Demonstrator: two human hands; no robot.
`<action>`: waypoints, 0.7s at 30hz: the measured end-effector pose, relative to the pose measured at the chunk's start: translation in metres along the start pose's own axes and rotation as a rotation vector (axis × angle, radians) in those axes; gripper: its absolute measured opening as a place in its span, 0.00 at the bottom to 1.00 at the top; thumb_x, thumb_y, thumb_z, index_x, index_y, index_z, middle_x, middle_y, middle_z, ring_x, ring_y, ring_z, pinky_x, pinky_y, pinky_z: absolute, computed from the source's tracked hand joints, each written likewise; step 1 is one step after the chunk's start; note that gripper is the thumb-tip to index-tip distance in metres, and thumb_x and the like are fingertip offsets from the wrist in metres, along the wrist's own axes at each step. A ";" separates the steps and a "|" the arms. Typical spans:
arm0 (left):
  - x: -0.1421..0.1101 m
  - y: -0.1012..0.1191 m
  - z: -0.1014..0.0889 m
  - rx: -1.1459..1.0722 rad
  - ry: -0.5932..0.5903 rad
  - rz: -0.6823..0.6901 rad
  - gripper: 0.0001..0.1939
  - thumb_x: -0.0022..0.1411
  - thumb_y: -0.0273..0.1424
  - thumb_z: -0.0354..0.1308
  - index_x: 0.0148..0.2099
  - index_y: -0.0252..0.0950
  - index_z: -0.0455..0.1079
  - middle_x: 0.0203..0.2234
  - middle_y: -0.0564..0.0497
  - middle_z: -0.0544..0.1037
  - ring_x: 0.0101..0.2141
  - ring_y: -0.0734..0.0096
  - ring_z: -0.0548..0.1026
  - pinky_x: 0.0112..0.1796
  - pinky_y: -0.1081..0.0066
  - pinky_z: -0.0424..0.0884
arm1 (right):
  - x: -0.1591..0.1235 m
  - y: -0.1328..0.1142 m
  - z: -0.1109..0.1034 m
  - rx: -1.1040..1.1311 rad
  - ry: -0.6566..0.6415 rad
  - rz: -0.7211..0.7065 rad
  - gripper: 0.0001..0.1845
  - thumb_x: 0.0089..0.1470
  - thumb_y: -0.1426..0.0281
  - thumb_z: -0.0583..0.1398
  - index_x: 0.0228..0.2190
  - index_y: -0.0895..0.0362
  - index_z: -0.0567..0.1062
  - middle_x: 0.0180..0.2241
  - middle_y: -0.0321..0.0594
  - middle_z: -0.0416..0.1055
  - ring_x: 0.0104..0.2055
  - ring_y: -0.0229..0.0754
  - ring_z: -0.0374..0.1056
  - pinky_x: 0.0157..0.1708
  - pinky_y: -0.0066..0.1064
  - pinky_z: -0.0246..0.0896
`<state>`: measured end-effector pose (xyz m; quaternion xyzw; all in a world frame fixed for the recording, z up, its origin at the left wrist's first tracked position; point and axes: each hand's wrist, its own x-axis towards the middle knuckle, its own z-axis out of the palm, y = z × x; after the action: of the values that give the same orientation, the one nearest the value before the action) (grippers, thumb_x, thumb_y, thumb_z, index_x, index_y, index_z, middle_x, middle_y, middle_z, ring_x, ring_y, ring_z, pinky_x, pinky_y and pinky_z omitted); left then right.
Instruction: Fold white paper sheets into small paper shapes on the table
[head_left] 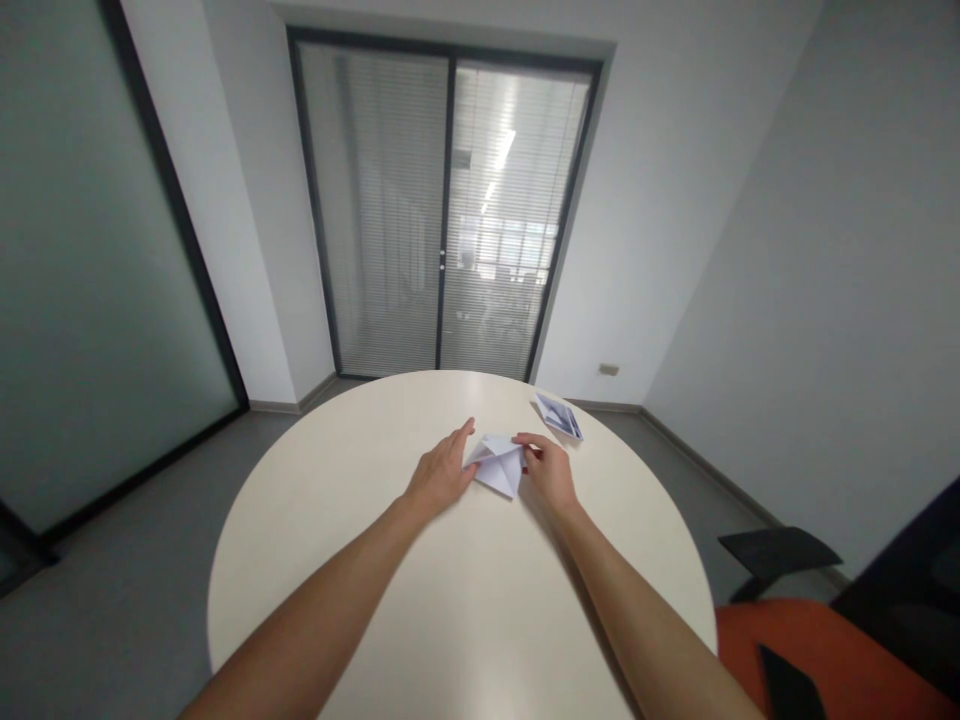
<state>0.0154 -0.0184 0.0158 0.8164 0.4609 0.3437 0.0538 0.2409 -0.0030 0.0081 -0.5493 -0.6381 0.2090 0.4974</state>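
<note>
A white sheet of folded paper (501, 470), with several creases and a pointed lower corner, is between my two hands over the round table (322, 520). My right hand (551, 475) pinches its upper right corner between thumb and fingers. On the other side, my left hand (441, 472) has its fingers stretched out and apart from the thumb. That thumb touches the paper's left edge. Beyond my right hand lies a small folded printed paper (559, 416), flat on the table.
An orange-seated chair (817, 650) with black armrests stands at the table's right side. Behind the table are glass doors with blinds (390, 220). A frosted glass panel (97, 270) is on the left, and a low wall socket (608, 369) is at the back right.
</note>
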 end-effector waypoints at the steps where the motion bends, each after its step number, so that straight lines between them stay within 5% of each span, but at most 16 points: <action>1: 0.000 -0.001 0.000 0.007 -0.014 0.001 0.37 0.67 0.30 0.56 0.72 0.41 0.45 0.62 0.43 0.68 0.58 0.61 0.71 0.54 0.62 0.70 | 0.001 0.003 0.000 0.032 -0.008 0.041 0.19 0.56 0.66 0.53 0.42 0.57 0.79 0.55 0.49 0.73 0.42 0.49 0.76 0.36 0.41 0.76; 8: -0.001 -0.002 -0.003 0.066 -0.091 -0.007 0.16 0.70 0.29 0.52 0.56 0.41 0.72 0.51 0.49 0.79 0.48 0.63 0.78 0.49 0.67 0.72 | 0.003 0.003 0.001 0.256 0.004 0.209 0.17 0.51 0.61 0.58 0.37 0.56 0.81 0.59 0.50 0.70 0.45 0.51 0.76 0.32 0.38 0.75; 14: 0.001 -0.003 -0.008 -0.035 -0.027 -0.010 0.14 0.68 0.26 0.53 0.51 0.41 0.76 0.47 0.50 0.80 0.46 0.65 0.78 0.49 0.69 0.72 | 0.001 -0.006 0.000 0.307 -0.057 0.193 0.17 0.50 0.61 0.58 0.37 0.56 0.81 0.60 0.49 0.69 0.51 0.51 0.73 0.34 0.34 0.75; 21: 0.010 -0.015 0.000 -0.381 0.128 -0.050 0.11 0.65 0.25 0.55 0.44 0.38 0.79 0.43 0.48 0.80 0.42 0.67 0.78 0.46 0.68 0.74 | 0.002 -0.005 -0.002 0.316 -0.109 0.244 0.18 0.51 0.62 0.59 0.40 0.55 0.81 0.57 0.47 0.72 0.34 0.42 0.76 0.31 0.34 0.74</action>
<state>0.0077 -0.0024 0.0149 0.7562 0.4103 0.4743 0.1866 0.2406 -0.0035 0.0135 -0.5254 -0.5520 0.3946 0.5134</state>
